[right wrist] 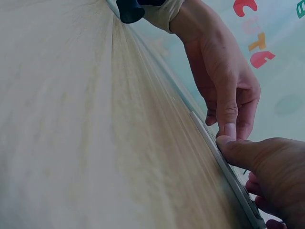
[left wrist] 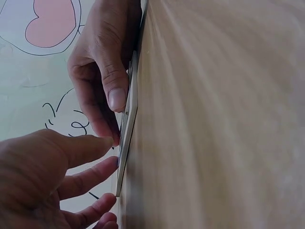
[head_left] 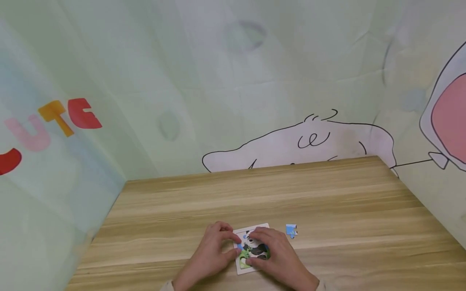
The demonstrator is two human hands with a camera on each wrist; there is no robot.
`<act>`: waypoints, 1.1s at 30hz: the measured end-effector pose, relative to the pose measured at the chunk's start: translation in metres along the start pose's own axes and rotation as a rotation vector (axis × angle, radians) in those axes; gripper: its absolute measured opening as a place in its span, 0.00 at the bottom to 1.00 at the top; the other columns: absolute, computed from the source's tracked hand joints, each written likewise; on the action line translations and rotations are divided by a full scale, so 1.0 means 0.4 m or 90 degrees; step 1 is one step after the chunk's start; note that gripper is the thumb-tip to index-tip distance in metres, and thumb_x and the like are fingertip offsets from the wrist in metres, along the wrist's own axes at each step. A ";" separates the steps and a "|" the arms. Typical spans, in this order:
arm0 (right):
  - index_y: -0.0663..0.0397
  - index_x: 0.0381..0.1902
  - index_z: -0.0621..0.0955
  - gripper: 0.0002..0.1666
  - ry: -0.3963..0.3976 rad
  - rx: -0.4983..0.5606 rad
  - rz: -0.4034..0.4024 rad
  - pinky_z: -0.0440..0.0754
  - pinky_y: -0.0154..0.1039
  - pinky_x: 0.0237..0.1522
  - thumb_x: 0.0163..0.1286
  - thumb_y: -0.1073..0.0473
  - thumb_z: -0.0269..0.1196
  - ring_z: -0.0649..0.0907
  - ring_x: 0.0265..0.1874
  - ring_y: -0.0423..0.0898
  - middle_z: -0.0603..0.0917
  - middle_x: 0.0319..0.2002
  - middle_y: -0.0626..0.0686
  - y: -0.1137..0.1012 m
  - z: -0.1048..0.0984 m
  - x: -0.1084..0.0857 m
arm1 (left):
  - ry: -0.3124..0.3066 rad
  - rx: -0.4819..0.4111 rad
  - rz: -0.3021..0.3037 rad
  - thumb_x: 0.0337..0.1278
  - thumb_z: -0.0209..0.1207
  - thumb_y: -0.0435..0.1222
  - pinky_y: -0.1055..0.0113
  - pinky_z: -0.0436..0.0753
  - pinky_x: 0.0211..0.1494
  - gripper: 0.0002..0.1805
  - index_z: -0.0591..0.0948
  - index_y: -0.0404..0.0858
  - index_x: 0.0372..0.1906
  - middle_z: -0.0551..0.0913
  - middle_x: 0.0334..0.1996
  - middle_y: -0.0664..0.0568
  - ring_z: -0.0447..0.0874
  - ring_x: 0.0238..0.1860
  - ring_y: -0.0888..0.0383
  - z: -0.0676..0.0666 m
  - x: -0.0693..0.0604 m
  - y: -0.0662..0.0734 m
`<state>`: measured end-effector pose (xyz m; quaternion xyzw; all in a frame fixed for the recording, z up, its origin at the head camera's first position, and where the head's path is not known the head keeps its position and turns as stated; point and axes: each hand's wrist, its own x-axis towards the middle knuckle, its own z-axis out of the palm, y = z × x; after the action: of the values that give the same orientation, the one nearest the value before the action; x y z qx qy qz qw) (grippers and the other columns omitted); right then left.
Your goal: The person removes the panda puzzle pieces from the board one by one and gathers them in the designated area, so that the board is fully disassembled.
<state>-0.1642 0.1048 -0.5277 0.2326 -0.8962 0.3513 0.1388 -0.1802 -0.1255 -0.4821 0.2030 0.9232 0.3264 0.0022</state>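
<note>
A small square jigsaw puzzle (head_left: 255, 249) with a panda picture lies in a pale frame on the table, slightly turned. My left hand (head_left: 215, 249) is at its left side, thumb and fingertips touching the picture near the frame's left edge. From the right, my right hand (head_left: 277, 252) reaches over the puzzle, its thumb low and its fingers high on the panda, covering part of the right side. In the left wrist view the frame (left wrist: 132, 95) shows edge-on, with both hands' fingertips against its face. One loose blue puzzle piece (head_left: 291, 230) lies just right of the frame.
The wood-grain table (head_left: 174, 206) stretches out beyond and to both sides of the hands. Behind it hangs a pale printed cloth (head_left: 189, 81) with cartoon drawings and coloured letters, meeting the table's back and left edges.
</note>
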 end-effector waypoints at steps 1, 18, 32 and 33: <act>0.47 0.57 0.88 0.32 0.001 -0.001 0.000 0.82 0.54 0.63 0.57 0.42 0.83 0.86 0.61 0.49 0.89 0.60 0.48 -0.001 0.000 0.000 | 0.001 -0.003 -0.003 0.56 0.77 0.41 0.54 0.75 0.62 0.07 0.90 0.49 0.38 0.80 0.53 0.54 0.72 0.59 0.54 0.001 0.000 0.000; 0.49 0.56 0.89 0.32 0.004 0.017 -0.007 0.83 0.52 0.62 0.55 0.45 0.84 0.88 0.59 0.49 0.90 0.57 0.48 0.002 0.001 0.006 | -0.064 -0.153 -0.032 0.64 0.72 0.35 0.74 0.71 0.29 0.04 0.87 0.41 0.39 0.85 0.27 0.57 0.72 0.25 0.71 0.002 0.027 -0.003; 0.48 0.56 0.88 0.31 0.006 0.024 -0.007 0.83 0.51 0.62 0.57 0.44 0.83 0.87 0.59 0.48 0.90 0.58 0.46 0.003 0.001 0.004 | -0.051 -0.177 -0.032 0.64 0.72 0.33 0.74 0.73 0.31 0.04 0.90 0.45 0.34 0.86 0.27 0.57 0.74 0.26 0.72 0.017 0.034 -0.013; 0.48 0.56 0.88 0.31 0.003 0.027 -0.001 0.82 0.51 0.63 0.57 0.44 0.83 0.87 0.60 0.47 0.90 0.58 0.45 0.002 0.002 0.004 | -0.048 -0.177 -0.035 0.64 0.72 0.33 0.74 0.73 0.31 0.04 0.90 0.46 0.34 0.85 0.26 0.57 0.73 0.26 0.72 0.016 0.034 -0.012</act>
<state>-0.1661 0.1042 -0.5279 0.2350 -0.8881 0.3707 0.1364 -0.1938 -0.1198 -0.4884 0.1875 0.8736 0.4430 0.0739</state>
